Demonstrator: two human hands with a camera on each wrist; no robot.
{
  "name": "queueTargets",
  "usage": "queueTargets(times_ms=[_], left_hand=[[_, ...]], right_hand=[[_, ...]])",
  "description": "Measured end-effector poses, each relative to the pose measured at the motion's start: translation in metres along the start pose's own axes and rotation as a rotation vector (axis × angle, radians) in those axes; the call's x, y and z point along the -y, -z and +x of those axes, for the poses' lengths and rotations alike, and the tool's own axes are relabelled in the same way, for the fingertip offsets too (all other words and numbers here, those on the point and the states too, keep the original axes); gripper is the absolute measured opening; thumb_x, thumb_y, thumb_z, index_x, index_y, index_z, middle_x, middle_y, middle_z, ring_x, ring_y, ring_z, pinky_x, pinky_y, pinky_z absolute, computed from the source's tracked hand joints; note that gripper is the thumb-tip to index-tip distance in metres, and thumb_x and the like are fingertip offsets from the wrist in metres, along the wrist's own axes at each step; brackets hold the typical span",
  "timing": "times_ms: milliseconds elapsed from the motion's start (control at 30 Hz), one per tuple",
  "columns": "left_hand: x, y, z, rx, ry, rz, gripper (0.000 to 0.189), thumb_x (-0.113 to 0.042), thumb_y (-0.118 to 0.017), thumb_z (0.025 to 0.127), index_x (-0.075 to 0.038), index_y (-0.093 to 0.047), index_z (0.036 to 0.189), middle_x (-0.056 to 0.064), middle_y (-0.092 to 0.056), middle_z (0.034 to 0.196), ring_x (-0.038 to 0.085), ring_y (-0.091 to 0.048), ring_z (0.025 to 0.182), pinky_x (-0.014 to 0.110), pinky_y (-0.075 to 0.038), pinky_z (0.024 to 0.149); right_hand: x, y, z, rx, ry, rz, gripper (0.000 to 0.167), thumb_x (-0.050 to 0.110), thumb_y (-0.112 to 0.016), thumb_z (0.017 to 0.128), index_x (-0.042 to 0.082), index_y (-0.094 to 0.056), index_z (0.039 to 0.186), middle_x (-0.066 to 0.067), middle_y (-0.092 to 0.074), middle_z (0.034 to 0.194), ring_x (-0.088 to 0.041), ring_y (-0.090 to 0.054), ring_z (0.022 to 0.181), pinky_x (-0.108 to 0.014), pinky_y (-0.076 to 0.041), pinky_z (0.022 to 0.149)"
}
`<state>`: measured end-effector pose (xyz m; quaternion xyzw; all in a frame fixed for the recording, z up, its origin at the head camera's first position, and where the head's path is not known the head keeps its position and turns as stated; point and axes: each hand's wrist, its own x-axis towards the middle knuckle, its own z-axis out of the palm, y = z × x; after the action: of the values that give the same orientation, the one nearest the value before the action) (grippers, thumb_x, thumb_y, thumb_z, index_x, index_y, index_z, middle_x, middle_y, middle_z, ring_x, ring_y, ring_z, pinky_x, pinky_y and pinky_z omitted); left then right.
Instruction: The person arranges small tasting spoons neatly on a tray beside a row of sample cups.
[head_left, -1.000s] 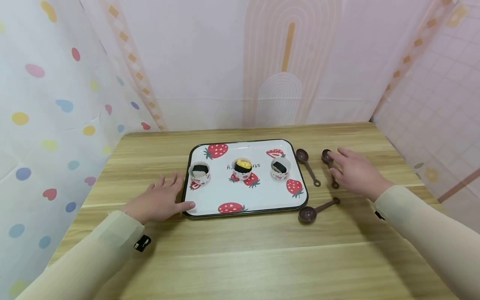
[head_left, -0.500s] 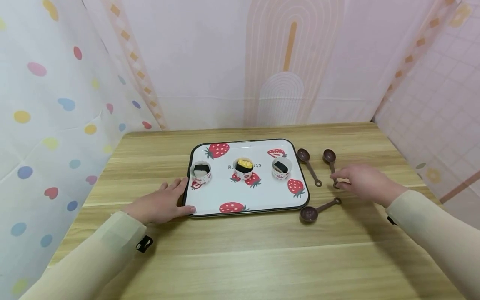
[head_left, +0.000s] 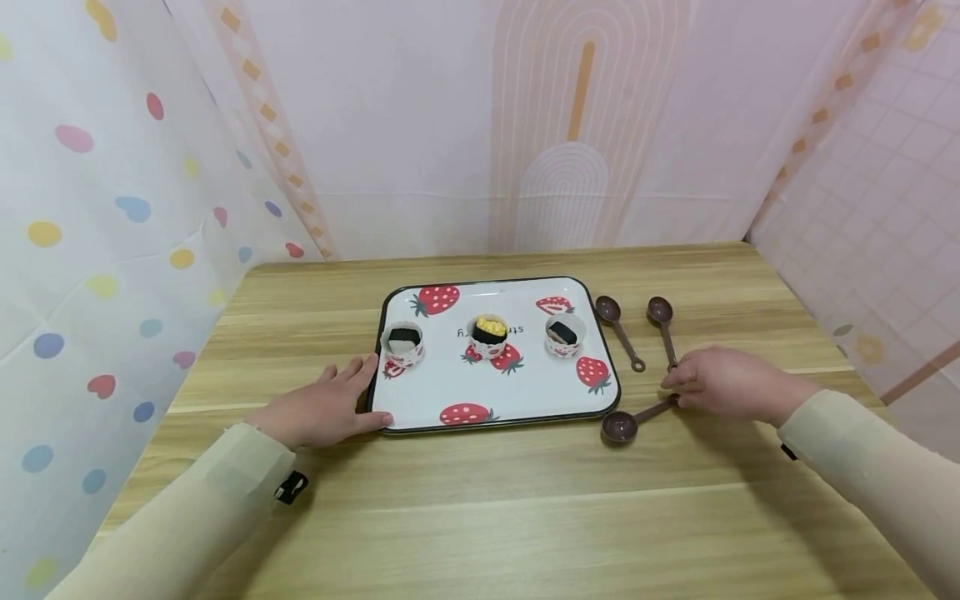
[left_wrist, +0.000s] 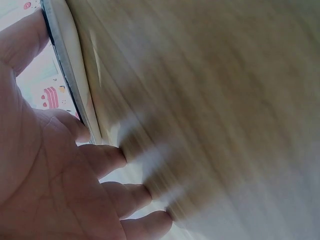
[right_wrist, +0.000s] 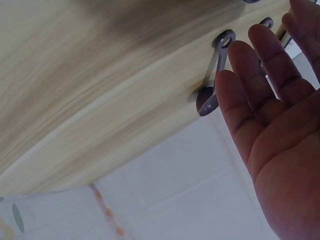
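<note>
A white strawberry-print tray (head_left: 540,392) with a dark rim lies mid-table. My left hand (head_left: 326,408) rests at its left edge, thumb (left_wrist: 27,40) over the rim, other fingers along the side and table. Three printed paper cups stand in a row on the tray: the left cup (head_left: 405,358) and right cup (head_left: 564,346) hold black-banded sushi-like pieces, the middle cup (head_left: 488,346) one topped in yellow. On the right, my right hand (head_left: 738,385) hovers by the handle end of the near brown measuring spoon (head_left: 620,427). Its fingers are slightly bent, holding nothing in the wrist view.
Two more brown measuring spoons lie right of the tray: one (head_left: 609,309) beside its edge, another (head_left: 660,311) farther right, its handle end partly behind my hand. Patterned curtains (head_left: 405,150) hang behind the wooden table (head_left: 480,517) and at both sides.
My right hand has drawn back from the far-right spoon's bowl, along its handle, to the near spoon's handle end. My left fingers have come closer against the tray's left edge.
</note>
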<state>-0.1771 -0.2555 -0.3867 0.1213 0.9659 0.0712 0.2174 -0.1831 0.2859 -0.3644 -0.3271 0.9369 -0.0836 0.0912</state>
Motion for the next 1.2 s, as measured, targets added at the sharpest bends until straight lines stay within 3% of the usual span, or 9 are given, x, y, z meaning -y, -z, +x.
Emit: queueTargets(times_ms=[267, 467, 667, 1200], left_hand=[[0.003, -0.003, 0.0, -0.005, 0.012, 0.006, 0.115, -0.081, -0.052, 0.093, -0.005, -0.01, 0.17, 0.031, -0.017, 0.172, 0.065, -0.015, 0.153, 0.076, -0.035, 0.114], [0.002, -0.004, 0.001, -0.003, 0.01, 0.008, 0.114, -0.081, -0.051, 0.094, -0.006, -0.01, 0.17, 0.03, -0.017, 0.173, 0.064, -0.015, 0.154, 0.075, -0.034, 0.115], [0.001, -0.003, 0.0, -0.004, 0.005, 0.005, 0.113, -0.079, -0.052, 0.095, -0.005, -0.011, 0.169, 0.031, -0.017, 0.172, 0.064, -0.015, 0.153, 0.075, -0.034, 0.115], [0.001, -0.003, 0.002, -0.006, 0.008, 0.017, 0.112, -0.079, -0.051, 0.095, -0.005, -0.011, 0.169, 0.031, -0.017, 0.172, 0.064, -0.015, 0.154, 0.075, -0.035, 0.115]], right_hand=[[0.0, -0.008, 0.0, 0.011, 0.049, -0.029, 0.017, 0.012, -0.084, 0.086, 0.019, -0.083, 0.102, 0.006, -0.076, 0.1, -0.018, -0.073, 0.096, -0.045, -0.06, 0.089], [-0.003, -0.011, -0.002, -0.001, 0.072, -0.023, 0.018, 0.008, -0.085, 0.083, 0.018, -0.082, 0.098, 0.009, -0.073, 0.093, -0.009, -0.068, 0.086, -0.038, -0.06, 0.081], [-0.004, -0.015, -0.003, -0.035, 0.061, -0.015, 0.017, 0.007, -0.085, 0.083, 0.02, -0.083, 0.093, 0.011, -0.07, 0.091, -0.008, -0.068, 0.085, -0.035, -0.059, 0.079], [0.0, -0.017, -0.003, -0.011, 0.008, 0.002, 0.016, 0.008, -0.085, 0.083, 0.022, -0.081, 0.089, 0.01, -0.071, 0.091, -0.007, -0.067, 0.085, -0.034, -0.058, 0.078]])
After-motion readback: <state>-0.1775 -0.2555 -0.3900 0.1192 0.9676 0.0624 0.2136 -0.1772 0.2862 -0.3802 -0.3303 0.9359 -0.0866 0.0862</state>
